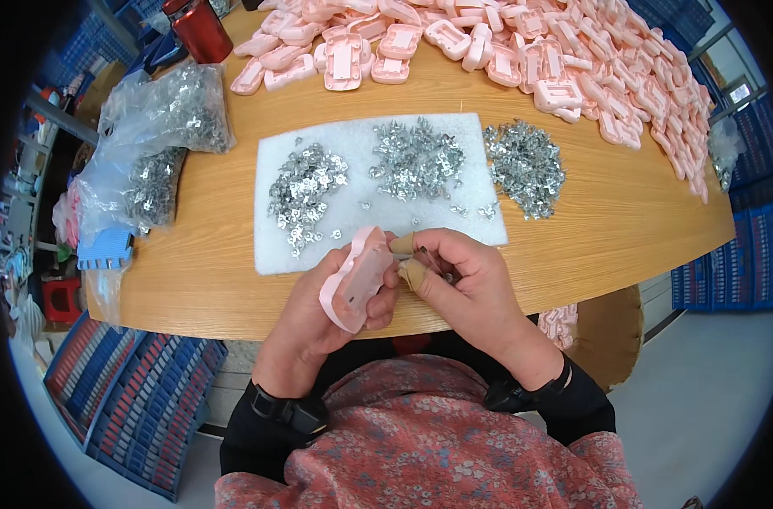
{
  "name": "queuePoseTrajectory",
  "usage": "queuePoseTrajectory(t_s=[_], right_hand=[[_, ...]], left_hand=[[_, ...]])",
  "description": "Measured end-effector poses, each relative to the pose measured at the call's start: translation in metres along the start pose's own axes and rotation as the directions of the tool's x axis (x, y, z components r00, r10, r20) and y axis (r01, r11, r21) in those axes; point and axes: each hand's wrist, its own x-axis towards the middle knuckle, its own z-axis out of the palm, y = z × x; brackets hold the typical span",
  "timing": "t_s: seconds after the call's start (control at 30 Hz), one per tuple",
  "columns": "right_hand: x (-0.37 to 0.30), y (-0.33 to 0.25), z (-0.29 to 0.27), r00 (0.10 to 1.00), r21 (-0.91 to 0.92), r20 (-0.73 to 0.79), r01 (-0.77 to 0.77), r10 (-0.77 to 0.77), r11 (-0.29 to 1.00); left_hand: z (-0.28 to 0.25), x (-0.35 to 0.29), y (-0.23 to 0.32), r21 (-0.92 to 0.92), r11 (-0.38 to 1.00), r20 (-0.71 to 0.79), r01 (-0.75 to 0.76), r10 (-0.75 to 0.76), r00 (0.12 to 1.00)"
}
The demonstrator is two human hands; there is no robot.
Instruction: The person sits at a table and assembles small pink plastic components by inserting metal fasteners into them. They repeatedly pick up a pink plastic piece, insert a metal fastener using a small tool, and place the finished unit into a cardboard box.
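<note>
My left hand point(323, 310) is closed around a pink plastic shell point(353, 280), tilted with its hollow inside turned toward the right. The shell is rounded with a wavy edge, like the many others on the table. At its right side my right hand point(459, 276) is closed in a pinch, tan finger covers on the thumb and forefinger. Small metal clips show in part between its fingers; their number is hidden. Beyond both hands lies a white foam sheet point(272, 254) bearing two heaps of metal clips, a left heap point(306, 191) and a right heap point(416, 161).
A third clip heap point(525, 170) sits on the wood beside the foam. Pink shells point(556, 64) pile along the far and right table point(208, 280) edge. At left are clear bags of clips point(162, 136), a red canister point(198, 32) and a blue pad point(106, 248).
</note>
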Motion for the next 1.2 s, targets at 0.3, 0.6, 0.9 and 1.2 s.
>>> queuePoseTrajectory(t_s=[0.3,0.6,0.9,1.2], right_hand=[[0.014,-0.005,-0.010,0.986,-0.044,0.089,-0.135,0.138,0.990],[0.008,0.000,-0.023,0.980,-0.247,0.197,0.040,0.010,0.968],[0.040,-0.016,-0.028,1.000,-0.628,-0.020,-0.022,0.013,0.778],[0.088,0.005,-0.009,0.973,-0.767,0.113,0.215,-0.203,0.605]], left_hand=[[0.014,-0.003,0.006,0.172,0.978,0.014,0.122,-0.126,0.992],[0.008,-0.020,0.005,0.340,0.923,-0.046,0.181,-0.176,0.983],[-0.031,-0.048,0.009,0.053,0.986,-0.180,-0.158,0.165,0.970],[-0.025,-0.044,0.017,0.056,0.989,-0.125,-0.133,0.140,0.982]])
